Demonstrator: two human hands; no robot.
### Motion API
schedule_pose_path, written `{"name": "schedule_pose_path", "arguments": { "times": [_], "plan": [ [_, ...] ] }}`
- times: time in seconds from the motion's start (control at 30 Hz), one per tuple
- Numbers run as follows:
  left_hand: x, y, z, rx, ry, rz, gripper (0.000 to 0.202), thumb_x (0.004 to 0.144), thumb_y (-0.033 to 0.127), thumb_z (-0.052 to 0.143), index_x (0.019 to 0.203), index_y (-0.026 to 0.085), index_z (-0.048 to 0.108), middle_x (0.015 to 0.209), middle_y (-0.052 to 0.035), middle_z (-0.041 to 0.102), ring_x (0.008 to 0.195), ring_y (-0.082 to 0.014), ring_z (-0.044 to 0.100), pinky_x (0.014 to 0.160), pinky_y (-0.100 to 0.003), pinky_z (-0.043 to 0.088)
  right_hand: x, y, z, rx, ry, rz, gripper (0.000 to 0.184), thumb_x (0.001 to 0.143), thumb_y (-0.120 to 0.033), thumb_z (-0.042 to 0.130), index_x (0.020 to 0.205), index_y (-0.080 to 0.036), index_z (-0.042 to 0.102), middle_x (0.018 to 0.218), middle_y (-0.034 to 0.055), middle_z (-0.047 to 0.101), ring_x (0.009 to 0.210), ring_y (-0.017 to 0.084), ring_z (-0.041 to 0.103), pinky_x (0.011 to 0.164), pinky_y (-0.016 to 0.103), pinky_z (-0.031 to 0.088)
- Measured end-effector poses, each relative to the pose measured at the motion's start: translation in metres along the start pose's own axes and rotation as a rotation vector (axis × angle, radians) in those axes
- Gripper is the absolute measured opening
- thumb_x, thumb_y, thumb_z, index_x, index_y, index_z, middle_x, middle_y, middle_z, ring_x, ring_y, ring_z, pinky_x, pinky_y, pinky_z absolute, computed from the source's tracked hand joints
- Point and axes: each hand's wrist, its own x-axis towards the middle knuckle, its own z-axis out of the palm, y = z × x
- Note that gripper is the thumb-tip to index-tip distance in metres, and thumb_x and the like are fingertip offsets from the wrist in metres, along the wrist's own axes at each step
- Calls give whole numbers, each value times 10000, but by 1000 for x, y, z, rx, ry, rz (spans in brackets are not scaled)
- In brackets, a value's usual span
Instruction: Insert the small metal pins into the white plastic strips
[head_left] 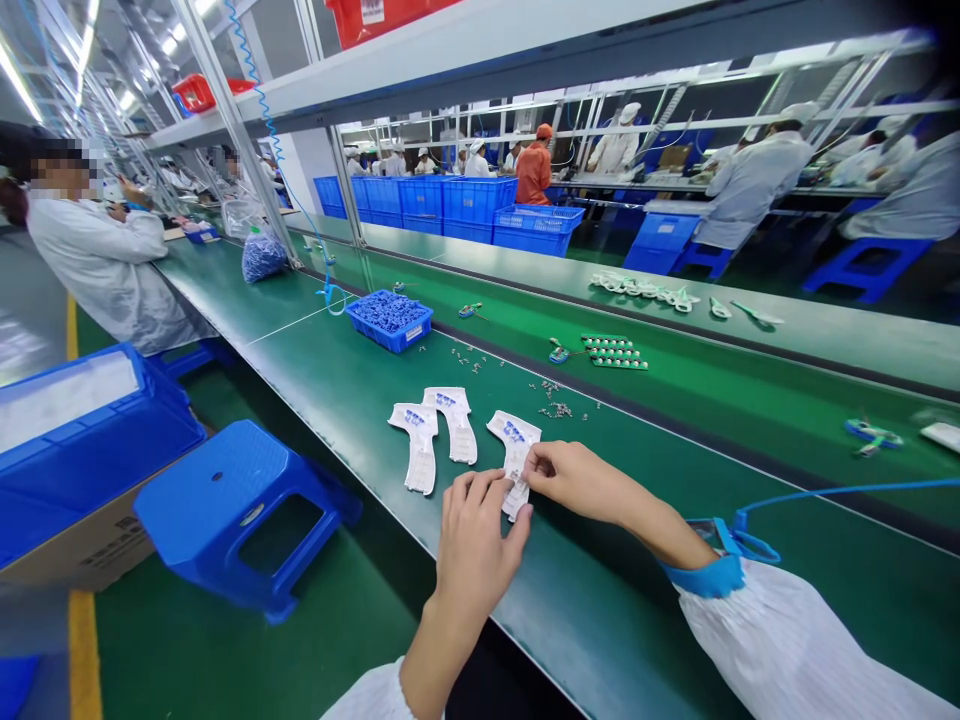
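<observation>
My left hand (476, 530) and my right hand (570, 480) both pinch a flat white plastic piece (514, 455) with blue markings, its lower end partly hidden by my fingers. Two similar white pieces (420, 450) (452, 425) lie just beyond my left hand on the green workbench belt (337, 400). Small metal parts (556, 405) are scattered past my right fingertips. A blue strap (724, 545) circles my right wrist, with a blue cord running off to the right.
A blue crate of small blue parts (388, 320) sits on the belt, with a studded tray (613, 351) beyond it. A blue stool (240, 510) and a blue bin (82, 440) stand to the left. A co-worker in white (105, 260) sits at the far left.
</observation>
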Motion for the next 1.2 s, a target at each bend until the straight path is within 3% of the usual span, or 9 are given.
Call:
{"name": "schedule_pose_path", "arguments": {
  "times": [0.27, 0.43, 0.53, 0.7, 0.97, 1.2],
  "plan": [
    [2, 0, 1, -8, -23, -3, 230, 889, 233, 652, 1115, 214, 610, 1159, -56, 670, 1070, -265, 582, 899, -454, 484, 2, -2, 5, 46, 1, 54, 33, 845, -191, 562, 856, -208, 536, 772, 26, 708, 704, 178, 643, 597, 258, 425],
    [2, -3, 1, -72, -12, -19, 205, 906, 213, 628, 1110, 211, 607, 1128, -61, 667, 1036, -249, 599, 891, -440, 508, 1, -6, 11, 488, -30, 222, 205, 856, -225, 612, 856, -230, 407, 696, -9, 674, 634, 161, 672, 570, 256, 529],
    [1, -7, 2, -149, 18, -27, 241, 911, 182, 614, 1149, 215, 594, 1134, -64, 659, 1046, -235, 604, 900, -415, 524, 2, -4, 21, 705, 26, 236, 256, 873, -293, 623, 850, -236, 375, 736, -14, 657, 666, 159, 688, 615, 287, 581],
    [0, -9, 2, -207, 46, -31, 226, 910, 198, 625, 1133, 229, 604, 1197, -75, 651, 1109, -245, 610, 930, -427, 531, 6, 2, 33, 659, 153, 148, 215, 850, -288, 639, 861, -229, 433, 713, -23, 654, 650, 164, 685, 619, 307, 599],
    [2, -9, 3, -222, 43, -51, 218, 909, 209, 629, 1124, 237, 615, 1270, -70, 644, 1144, -249, 621, 927, -414, 554, 7, -2, 27, 747, 153, 152, 218, 773, -363, 671, 813, -216, 514, 768, -11, 643, 691, 166, 671, 649, 316, 597],
    [0, -9, 2, -319, 11, -68, 428, 949, 240, 568, 1364, 236, 463, 1359, -84, 588, 1257, -229, 560, 1020, -391, 513, 12, 2, 12, 794, 129, 193, 331, 719, -422, 746, 848, -199, 539, 697, -16, 639, 659, 149, 633, 638, 288, 570]
  ]
}}
